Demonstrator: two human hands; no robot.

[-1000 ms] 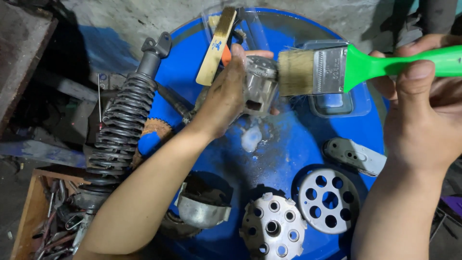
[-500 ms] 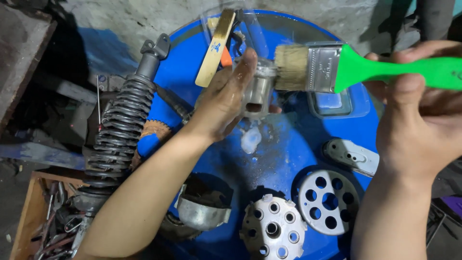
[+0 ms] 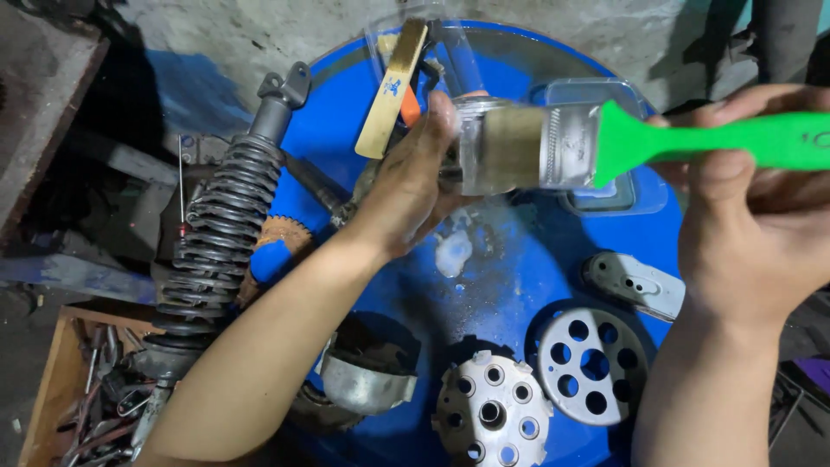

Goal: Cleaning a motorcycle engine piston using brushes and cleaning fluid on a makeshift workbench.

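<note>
My left hand (image 3: pixel 406 186) holds a small metal cylinder-shaped engine part (image 3: pixel 471 143) above a blue drum lid (image 3: pixel 510 285). My right hand (image 3: pixel 752 233) grips the green handle of a paintbrush (image 3: pixel 674 143). The brush's bristles (image 3: pixel 512 149) lie flat across the front of the metal part, covering much of it. Both hands hover over the far half of the lid.
On the lid lie two round perforated clutch parts (image 3: pixel 493 415) (image 3: pixel 592 363), a curved metal band (image 3: pixel 363 385), a grey bracket (image 3: pixel 631 285) and a clear plastic tub (image 3: pixel 596 186). A coil-spring shock absorber (image 3: pixel 216 233) leans at the left above a wooden box of tools (image 3: pixel 78 398).
The brush has swept left across the metal part, from beside its right edge to covering its face. My left hand has turned the part slightly and stayed in place.
</note>
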